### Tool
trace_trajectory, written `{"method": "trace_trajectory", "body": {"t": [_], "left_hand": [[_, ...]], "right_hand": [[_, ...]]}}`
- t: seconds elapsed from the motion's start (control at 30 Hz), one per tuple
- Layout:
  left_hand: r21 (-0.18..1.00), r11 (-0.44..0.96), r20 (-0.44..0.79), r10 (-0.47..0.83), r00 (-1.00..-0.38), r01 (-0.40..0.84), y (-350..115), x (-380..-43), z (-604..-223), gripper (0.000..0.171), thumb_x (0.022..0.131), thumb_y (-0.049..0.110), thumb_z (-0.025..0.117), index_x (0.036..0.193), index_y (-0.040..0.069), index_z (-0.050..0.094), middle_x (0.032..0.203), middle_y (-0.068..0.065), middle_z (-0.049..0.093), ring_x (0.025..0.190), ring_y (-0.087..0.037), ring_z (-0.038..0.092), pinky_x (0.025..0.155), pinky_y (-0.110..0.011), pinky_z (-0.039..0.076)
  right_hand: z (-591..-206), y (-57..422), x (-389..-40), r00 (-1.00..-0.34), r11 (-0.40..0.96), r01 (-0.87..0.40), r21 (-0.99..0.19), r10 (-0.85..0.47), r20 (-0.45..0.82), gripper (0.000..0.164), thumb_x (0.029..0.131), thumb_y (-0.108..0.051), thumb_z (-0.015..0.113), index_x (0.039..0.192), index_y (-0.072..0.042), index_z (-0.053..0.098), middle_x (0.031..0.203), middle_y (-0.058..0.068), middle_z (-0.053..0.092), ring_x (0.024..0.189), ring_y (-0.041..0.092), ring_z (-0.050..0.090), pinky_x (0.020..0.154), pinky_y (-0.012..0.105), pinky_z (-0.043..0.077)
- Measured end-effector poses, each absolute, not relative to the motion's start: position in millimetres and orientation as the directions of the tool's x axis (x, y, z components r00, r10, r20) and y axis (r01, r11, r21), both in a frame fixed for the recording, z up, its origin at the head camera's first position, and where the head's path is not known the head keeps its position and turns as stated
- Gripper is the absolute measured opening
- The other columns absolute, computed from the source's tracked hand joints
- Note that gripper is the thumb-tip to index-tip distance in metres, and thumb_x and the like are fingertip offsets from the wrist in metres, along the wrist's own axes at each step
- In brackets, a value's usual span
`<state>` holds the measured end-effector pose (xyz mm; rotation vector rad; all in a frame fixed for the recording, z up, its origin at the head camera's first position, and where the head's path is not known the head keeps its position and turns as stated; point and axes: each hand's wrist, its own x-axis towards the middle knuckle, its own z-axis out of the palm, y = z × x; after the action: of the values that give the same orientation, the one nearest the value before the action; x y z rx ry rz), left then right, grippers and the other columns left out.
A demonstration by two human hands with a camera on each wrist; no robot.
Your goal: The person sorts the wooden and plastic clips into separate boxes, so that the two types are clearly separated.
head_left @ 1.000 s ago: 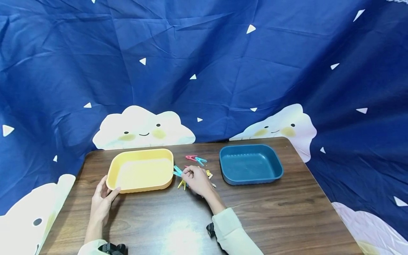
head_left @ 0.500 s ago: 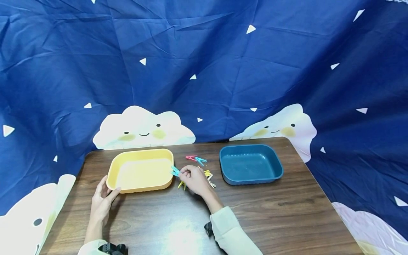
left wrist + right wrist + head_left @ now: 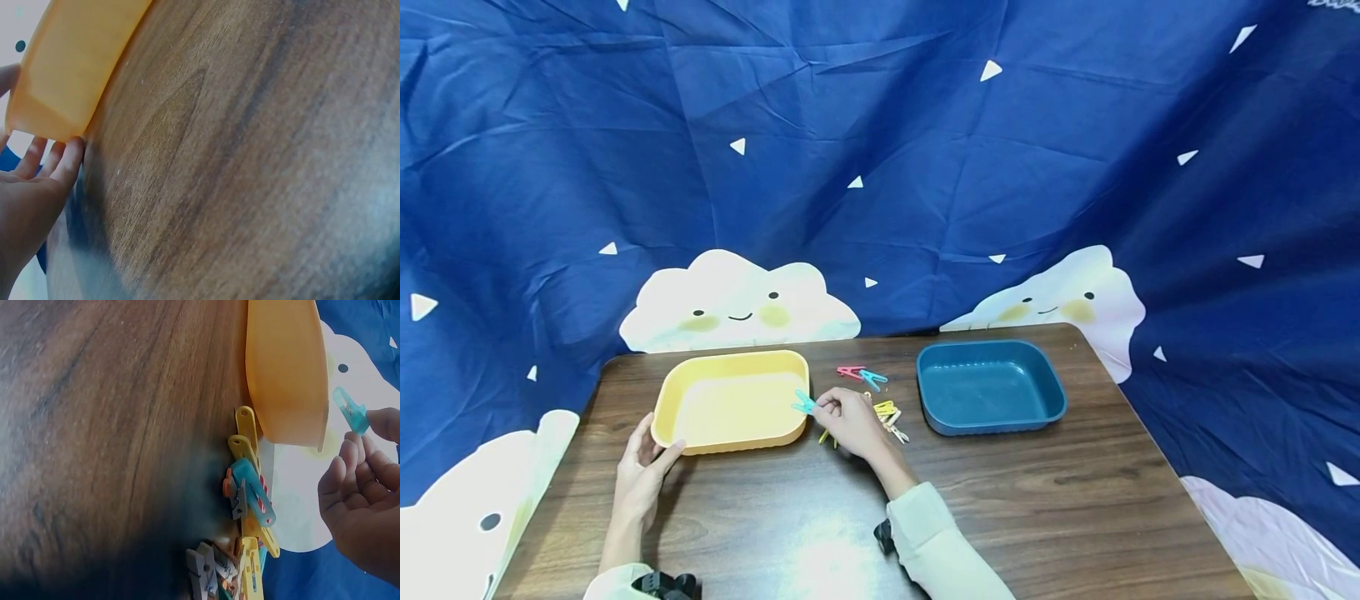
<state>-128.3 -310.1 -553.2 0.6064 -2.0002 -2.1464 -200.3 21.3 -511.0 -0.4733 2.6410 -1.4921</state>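
A turquoise clothespin [image 3: 804,402] is pinched between the thumb and fingertips of my right hand [image 3: 852,419]. In the head view it overlaps the right rim of the yellow plastic tub [image 3: 730,447]; the right wrist view shows the clothespin [image 3: 351,412] held higher than the rim. My left hand [image 3: 642,477] grips the tub's near left corner, thumb at the rim and fingers against the outer wall [image 3: 69,94]. Under and beside my right hand lies a pile of clothespins, with yellow ones [image 3: 252,565], a blue one [image 3: 253,487] and wooden ones [image 3: 201,570], partly hidden in the head view.
A dark blue plastic tub [image 3: 992,429] stands on the right of the wooden table [image 3: 1037,517]. Behind the pile lie a red clothespin [image 3: 850,372] and a light blue one [image 3: 872,379]. A blue cloth with clouds [image 3: 880,125] hangs behind the table.
My right hand has moved slightly left, carrying the turquoise clothespin from beside the yellow tub to over its right rim. My left hand keeps its place on the tub.
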Motion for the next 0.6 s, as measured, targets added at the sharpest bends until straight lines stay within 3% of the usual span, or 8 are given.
{"method": "trace_trajectory", "body": {"t": [0.13,0.47,0.6], "left_hand": [[0.981,-0.097,-0.19,-0.368,-0.91,-0.165,-311,-129,-554,0.09,0.094,0.004,0.072,0.164,0.015,0.016,0.165,-0.014,0.024,0.149,-0.024,0.027,0.092,-0.006,0.042],[0.98,-0.104,-0.195,-0.362,-0.911,-0.169,-310,-129,-553,0.09,0.095,0.001,0.07,0.164,0.015,0.015,0.166,-0.013,0.022,0.15,-0.025,0.026,0.092,-0.007,0.043],[0.976,-0.095,-0.216,-0.367,-0.905,-0.195,-310,-127,-552,0.09,0.095,0.007,0.071,0.164,0.018,0.015,0.167,-0.011,0.02,0.151,-0.025,0.023,0.098,-0.01,0.041]], "right_hand": [[-511,17,-200,-0.951,0.474,-0.229,-0.851,-0.295,0.091,0.01,0.096,-0.023,0.07,0.095,-0.013,0.071,0.081,-0.008,0.062,0.073,0.006,0.056,0.067,0.023,0.049],[-515,3,-204,-0.957,0.47,-0.198,-0.86,-0.283,0.065,0.01,0.094,-0.023,0.069,0.096,-0.014,0.072,0.082,-0.009,0.062,0.073,0.004,0.056,0.068,0.022,0.05],[-516,-3,-203,-0.958,0.48,-0.172,-0.86,-0.287,0.032,0.011,0.095,-0.025,0.068,0.095,-0.014,0.072,0.081,-0.01,0.063,0.072,0.004,0.057,0.069,0.023,0.049]]}}
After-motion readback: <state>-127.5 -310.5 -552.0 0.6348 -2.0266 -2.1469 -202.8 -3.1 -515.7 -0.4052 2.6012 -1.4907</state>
